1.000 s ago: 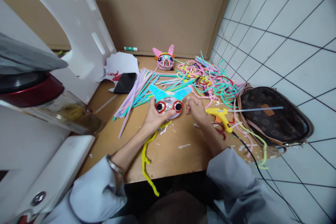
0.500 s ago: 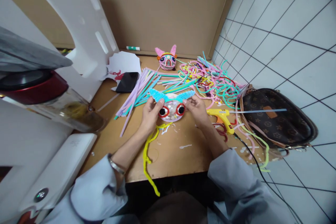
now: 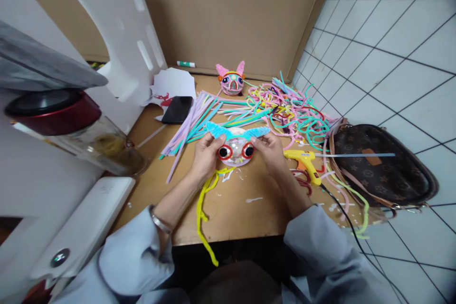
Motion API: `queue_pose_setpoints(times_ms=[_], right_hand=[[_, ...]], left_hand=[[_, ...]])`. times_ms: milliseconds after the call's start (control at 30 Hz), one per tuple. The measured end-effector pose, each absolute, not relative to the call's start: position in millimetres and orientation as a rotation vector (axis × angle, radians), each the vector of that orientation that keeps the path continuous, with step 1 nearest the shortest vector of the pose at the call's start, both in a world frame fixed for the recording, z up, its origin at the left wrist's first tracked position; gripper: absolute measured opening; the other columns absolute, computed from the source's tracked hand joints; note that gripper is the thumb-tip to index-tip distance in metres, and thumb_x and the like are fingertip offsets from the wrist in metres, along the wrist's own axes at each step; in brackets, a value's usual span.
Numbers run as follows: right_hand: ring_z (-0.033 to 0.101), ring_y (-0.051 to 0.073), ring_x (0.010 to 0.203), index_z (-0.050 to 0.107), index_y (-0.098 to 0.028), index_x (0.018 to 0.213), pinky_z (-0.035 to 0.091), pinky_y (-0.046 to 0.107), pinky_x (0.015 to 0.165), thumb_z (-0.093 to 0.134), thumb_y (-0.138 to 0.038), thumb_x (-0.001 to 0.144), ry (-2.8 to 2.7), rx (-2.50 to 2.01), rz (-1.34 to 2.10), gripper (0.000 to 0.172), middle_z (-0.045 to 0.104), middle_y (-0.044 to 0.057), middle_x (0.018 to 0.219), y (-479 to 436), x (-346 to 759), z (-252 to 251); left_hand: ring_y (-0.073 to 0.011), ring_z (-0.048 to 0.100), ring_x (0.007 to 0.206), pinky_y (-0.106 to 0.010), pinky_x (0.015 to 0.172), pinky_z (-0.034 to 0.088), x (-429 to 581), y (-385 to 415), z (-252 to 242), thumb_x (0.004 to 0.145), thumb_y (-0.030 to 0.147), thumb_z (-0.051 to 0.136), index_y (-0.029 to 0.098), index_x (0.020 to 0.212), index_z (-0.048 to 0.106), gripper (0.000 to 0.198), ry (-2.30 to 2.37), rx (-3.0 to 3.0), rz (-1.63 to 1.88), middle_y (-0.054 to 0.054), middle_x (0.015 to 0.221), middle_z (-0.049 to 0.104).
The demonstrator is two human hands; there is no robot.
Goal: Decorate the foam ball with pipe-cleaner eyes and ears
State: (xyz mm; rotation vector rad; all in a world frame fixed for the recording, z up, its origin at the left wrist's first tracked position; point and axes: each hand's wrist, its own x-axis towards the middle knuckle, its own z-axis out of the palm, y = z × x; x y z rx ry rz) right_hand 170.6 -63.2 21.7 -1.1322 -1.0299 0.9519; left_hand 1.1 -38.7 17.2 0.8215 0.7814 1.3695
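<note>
Between my two hands is a round, see-through craft animal head (image 3: 235, 148) with red-rimmed black eyes and blue pipe-cleaner ears. My left hand (image 3: 208, 154) is closed on its left side, thumb at the base of the left ear. On the other side my right hand (image 3: 270, 151) pinches it near the base of the right ear. A yellow pipe cleaner (image 3: 200, 213) trails from beneath the head over the table's front edge. To the right of my right hand lies a yellow glue gun (image 3: 305, 161) with a long glue stick in it.
Straight pipe cleaners (image 3: 188, 121) and a tangled heap of them (image 3: 292, 109) lie behind the hands. A finished-looking pink animal head (image 3: 231, 80) stands at the back. Around are a phone (image 3: 177, 109), a marker (image 3: 185, 64), a brown handbag (image 3: 381, 166) and a glass bottle (image 3: 110, 149).
The whole view has shifted slightly, so things appear a little further right. Both hands keep the same hold on the craft animal head.
</note>
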Motion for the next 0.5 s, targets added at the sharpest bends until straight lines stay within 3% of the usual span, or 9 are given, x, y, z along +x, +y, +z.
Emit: queue_pose_setpoints(times_ms=[367,500], right_hand=[[0.059,0.015,0.07,0.065,-0.021,0.078,0.048,0.032,0.075,0.083,-0.05,0.066,-1.018,-1.138,1.001,0.036,0.066,-0.002,0.075,-64.9,170.3,21.4],[0.049,0.012,0.063,0.057,-0.022,0.07,0.043,0.028,0.067,0.081,-0.054,0.066,-1.019,-1.133,0.99,0.041,0.056,-0.005,0.065,-65.8,170.3,26.0]], left_hand=[[-0.0158,0.06,0.076,-0.032,0.083,0.05,2.2,-35.7,11.6,0.064,0.04,0.086,0.021,0.083,0.066,0.034,0.707,0.843,1.364,0.002,0.08,0.067],[-0.0162,0.059,0.077,-0.031,0.079,0.048,2.4,-35.4,13.9,0.065,0.039,0.079,0.02,0.083,0.062,0.031,0.694,0.865,1.35,0.002,0.08,0.064]])
